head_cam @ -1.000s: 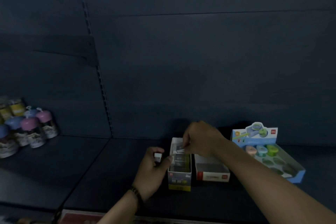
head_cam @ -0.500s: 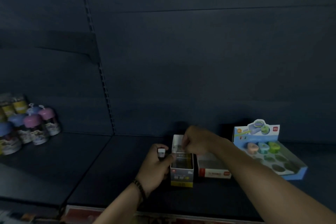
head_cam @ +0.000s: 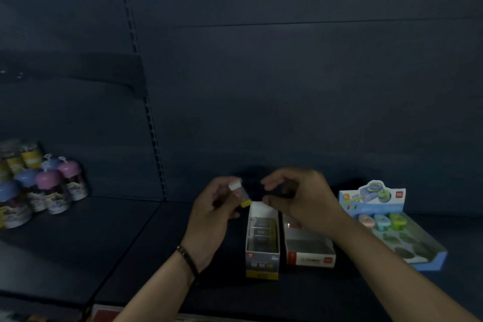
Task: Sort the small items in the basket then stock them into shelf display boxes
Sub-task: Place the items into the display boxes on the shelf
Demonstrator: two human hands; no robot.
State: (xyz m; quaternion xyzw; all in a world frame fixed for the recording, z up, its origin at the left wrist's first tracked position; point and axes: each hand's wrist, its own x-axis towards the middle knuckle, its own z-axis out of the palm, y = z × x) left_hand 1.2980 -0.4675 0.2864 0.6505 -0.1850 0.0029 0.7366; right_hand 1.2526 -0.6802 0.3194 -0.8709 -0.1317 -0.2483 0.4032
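Note:
My left hand (head_cam: 213,213) holds a small clear item with a white cap and yellow end (head_cam: 239,192) just above and left of a narrow white display box with a yellow front strip (head_cam: 262,256). Several small clear items lie inside that box. My right hand (head_cam: 300,198) hovers above the back of the box, fingers curled, close to the item; I cannot tell if it holds anything. A wider white box with a red front label (head_cam: 309,253) stands directly to the right.
A blue display tray (head_cam: 428,251) with pink, teal and green round items stands at the right. Several capped jars (head_cam: 49,191) crowd the left shelf section. A slotted upright (head_cam: 154,133) divides the dark back panel. The shelf's front edge runs below my forearms.
Both hands have risen from the narrow box. The left hand lifted the small capped item higher and turned it; the right hand drew back out of the box toward it.

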